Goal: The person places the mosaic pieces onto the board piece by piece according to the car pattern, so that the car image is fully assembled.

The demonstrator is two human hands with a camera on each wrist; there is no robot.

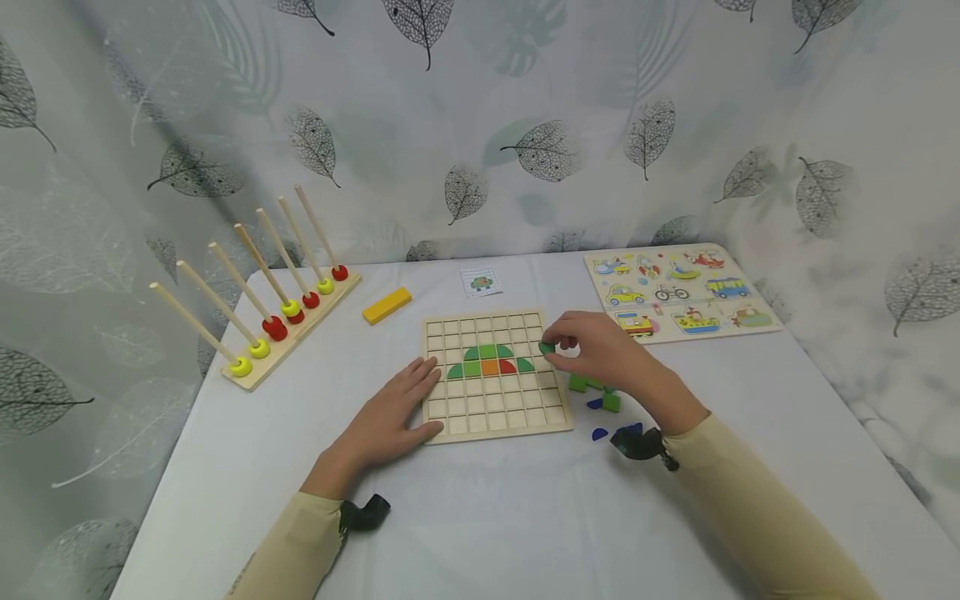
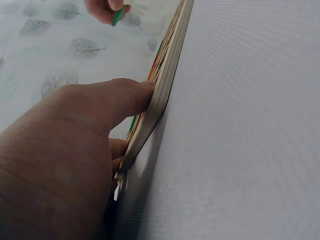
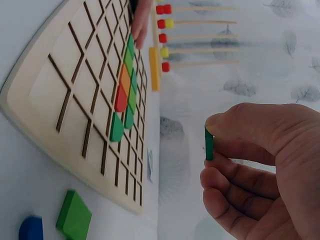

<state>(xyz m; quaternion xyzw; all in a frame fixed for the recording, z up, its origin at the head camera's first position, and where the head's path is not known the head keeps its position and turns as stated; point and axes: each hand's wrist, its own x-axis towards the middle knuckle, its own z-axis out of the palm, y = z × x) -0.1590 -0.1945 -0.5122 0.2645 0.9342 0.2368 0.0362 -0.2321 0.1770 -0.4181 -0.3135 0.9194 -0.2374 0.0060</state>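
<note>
My right hand (image 1: pixel 600 348) pinches a dark green tile (image 3: pixel 209 144) between thumb and fingertip, above the right edge of a wooden grid board (image 1: pixel 468 406). On the board lie two rows of green tiles (image 1: pixel 488 352), with an orange square (image 1: pixel 490 367) and a red rounded tile (image 1: pixel 507 367) in the lower row. My left hand (image 1: pixel 390 412) rests at the board's left side, fingers extended over that edge and thumb on the near corner. The left wrist view shows the thumb (image 2: pixel 122 97) on the board's rim.
Green squares (image 1: pixel 611 402) and blue rounded tiles (image 1: pixel 599 434) lie right of the board. Behind it are a small pattern card (image 1: pixel 480 282) and a yellow block (image 1: pixel 387 306). A peg rack with beads (image 1: pixel 296 335) stands left; a vehicle puzzle board (image 1: pixel 678 292) lies at the back right.
</note>
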